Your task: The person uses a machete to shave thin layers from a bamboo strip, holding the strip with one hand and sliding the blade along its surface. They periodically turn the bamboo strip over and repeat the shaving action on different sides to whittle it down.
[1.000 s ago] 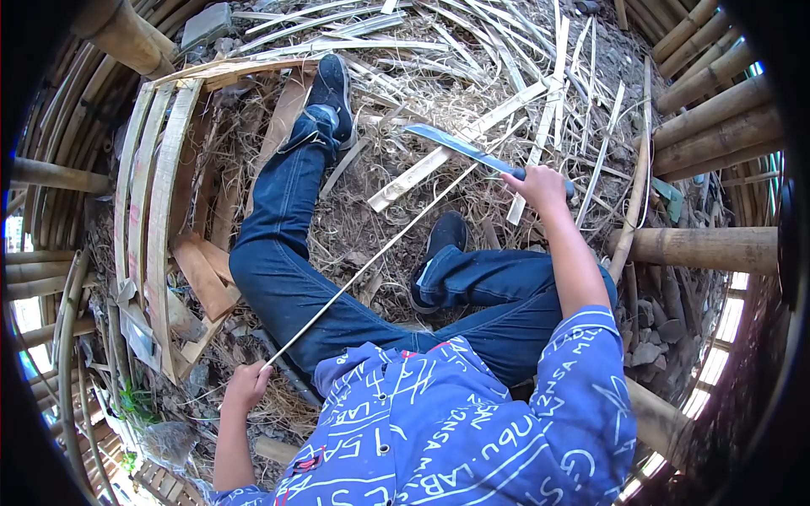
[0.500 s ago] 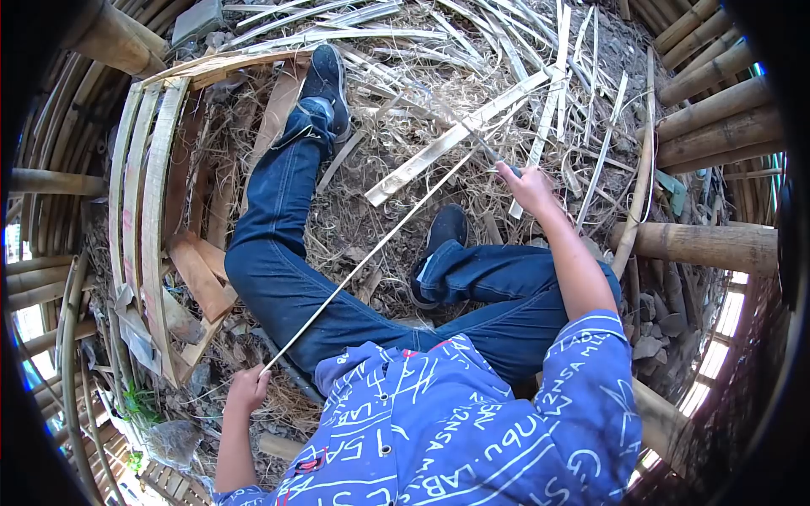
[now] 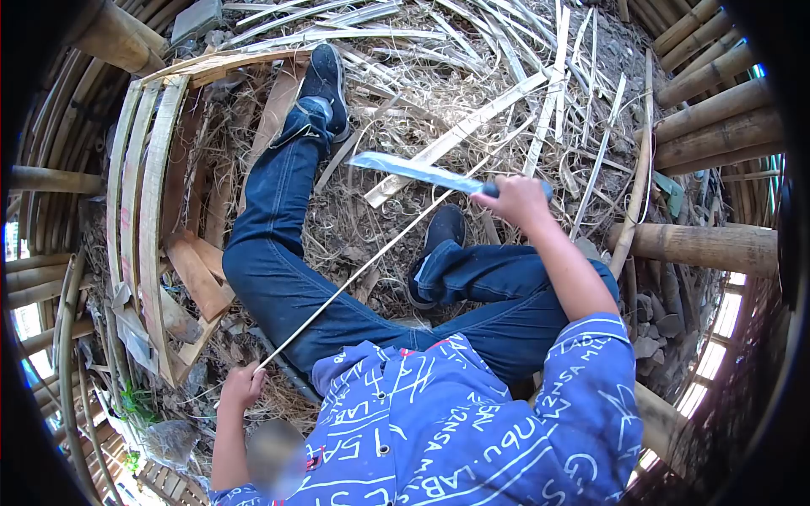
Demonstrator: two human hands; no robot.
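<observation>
In my right hand is a knife with a long blade and a dark handle, my fingers wrapped round the handle. Its blade points left, crossing over a thin bamboo strip in this view. That strip runs diagonally from the upper right, over my thigh, down to my left hand, which is closed on its lower end. Beyond the blade, a wider flat bamboo slat lies on the ground between my feet.
Split bamboo strips and curly shavings cover the ground ahead. A wooden slatted crate lies at my left. Bamboo poles form walls on both sides. A plastic bag sits at lower left.
The knife has swung from pointing up and away to pointing left, its broad side now showing. My right hand came slightly nearer and left. My left hand has barely shifted.
</observation>
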